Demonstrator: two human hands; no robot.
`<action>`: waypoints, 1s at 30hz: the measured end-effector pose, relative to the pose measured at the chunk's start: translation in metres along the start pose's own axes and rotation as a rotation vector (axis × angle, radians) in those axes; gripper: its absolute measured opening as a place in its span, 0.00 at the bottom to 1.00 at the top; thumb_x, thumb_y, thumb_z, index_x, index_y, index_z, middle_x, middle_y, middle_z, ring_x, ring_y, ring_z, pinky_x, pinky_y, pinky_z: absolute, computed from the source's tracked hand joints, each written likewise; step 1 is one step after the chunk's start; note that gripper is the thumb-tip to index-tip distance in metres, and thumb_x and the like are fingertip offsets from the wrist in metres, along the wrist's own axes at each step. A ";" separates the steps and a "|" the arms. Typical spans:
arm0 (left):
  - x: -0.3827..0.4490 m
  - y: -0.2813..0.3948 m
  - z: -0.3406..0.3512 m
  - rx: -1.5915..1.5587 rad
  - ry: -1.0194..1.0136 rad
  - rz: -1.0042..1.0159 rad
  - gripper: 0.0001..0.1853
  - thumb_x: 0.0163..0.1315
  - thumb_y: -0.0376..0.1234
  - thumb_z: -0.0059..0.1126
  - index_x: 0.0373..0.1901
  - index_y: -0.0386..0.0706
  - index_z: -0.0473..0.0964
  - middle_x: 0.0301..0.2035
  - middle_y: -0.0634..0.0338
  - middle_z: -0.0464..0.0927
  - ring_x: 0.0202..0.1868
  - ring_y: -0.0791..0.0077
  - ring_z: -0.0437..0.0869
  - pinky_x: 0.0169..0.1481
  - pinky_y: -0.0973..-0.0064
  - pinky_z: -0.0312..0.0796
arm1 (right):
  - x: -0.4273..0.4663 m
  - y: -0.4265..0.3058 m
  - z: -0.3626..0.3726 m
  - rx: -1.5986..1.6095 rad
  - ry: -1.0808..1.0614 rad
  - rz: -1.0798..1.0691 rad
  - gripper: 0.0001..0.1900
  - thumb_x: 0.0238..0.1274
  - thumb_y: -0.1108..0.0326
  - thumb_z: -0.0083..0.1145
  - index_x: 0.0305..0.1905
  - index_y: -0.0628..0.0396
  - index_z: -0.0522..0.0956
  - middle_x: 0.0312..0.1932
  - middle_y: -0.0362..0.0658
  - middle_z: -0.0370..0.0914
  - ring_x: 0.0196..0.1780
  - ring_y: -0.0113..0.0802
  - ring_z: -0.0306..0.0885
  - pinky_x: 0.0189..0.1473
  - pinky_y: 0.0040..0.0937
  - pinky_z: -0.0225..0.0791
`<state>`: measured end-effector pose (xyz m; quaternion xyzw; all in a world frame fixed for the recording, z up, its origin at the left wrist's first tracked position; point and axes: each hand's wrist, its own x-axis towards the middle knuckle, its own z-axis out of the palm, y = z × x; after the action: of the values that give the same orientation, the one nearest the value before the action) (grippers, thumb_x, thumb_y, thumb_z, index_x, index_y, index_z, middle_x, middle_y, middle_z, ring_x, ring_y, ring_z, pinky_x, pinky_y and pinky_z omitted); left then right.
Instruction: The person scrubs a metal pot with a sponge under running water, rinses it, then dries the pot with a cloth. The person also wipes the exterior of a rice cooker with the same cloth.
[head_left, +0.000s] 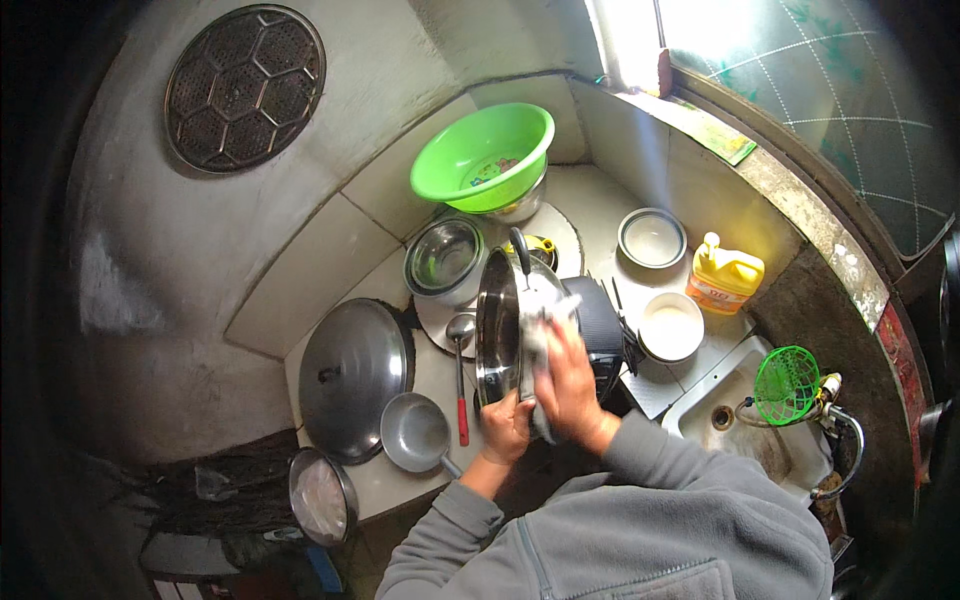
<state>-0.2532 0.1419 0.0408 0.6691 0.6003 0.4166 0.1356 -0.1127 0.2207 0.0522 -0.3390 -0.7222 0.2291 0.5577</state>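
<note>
A stainless steel pot (493, 322) with a black loop handle (519, 250) is tipped on its side in front of me, its mouth facing left. My left hand (505, 429) grips its near rim. Against the pot's outer side, my right hand (571, 379) presses a pale cloth (536, 341); both are blurred by motion. The cloth's lower end hangs between my hands. Just right of the pot stands a black ribbed appliance (592, 300), partly hidden by it. A ladle with a red handle (462, 420) lies left of my left hand.
Left on the counter are a large domed lid (352, 390), a grey saucepan (415, 433) and nested bowls (448, 259). A green basin (487, 161) rests behind. White bowls (671, 328), a yellow jug (724, 276) and a sink (679, 416) with a green strainer (787, 384) are right.
</note>
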 end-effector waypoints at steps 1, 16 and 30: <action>-0.001 -0.002 -0.002 0.011 0.000 0.028 0.26 0.77 0.50 0.47 0.29 0.37 0.76 0.21 0.42 0.75 0.25 0.41 0.81 0.30 0.54 0.70 | -0.025 -0.002 -0.002 0.030 -0.030 -0.039 0.36 0.50 0.74 0.55 0.70 0.64 0.67 0.74 0.62 0.59 0.78 0.64 0.55 0.79 0.57 0.47; 0.030 0.047 -0.010 0.125 0.070 -0.279 0.14 0.77 0.39 0.51 0.37 0.37 0.74 0.28 0.39 0.79 0.33 0.36 0.82 0.34 0.51 0.69 | 0.035 0.030 -0.004 0.318 -0.089 0.037 0.22 0.50 0.75 0.50 0.53 0.61 0.79 0.62 0.57 0.76 0.67 0.56 0.72 0.71 0.44 0.64; 0.026 0.033 -0.027 0.004 0.161 -0.316 0.14 0.78 0.35 0.49 0.40 0.35 0.80 0.32 0.43 0.84 0.34 0.48 0.88 0.40 0.61 0.76 | 0.010 0.013 0.020 0.285 -0.071 -0.124 0.22 0.50 0.70 0.54 0.53 0.63 0.79 0.59 0.62 0.74 0.68 0.66 0.69 0.74 0.56 0.60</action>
<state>-0.2518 0.1494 0.0900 0.5311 0.7077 0.4412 0.1495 -0.1304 0.2376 0.0434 -0.2029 -0.7211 0.3063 0.5874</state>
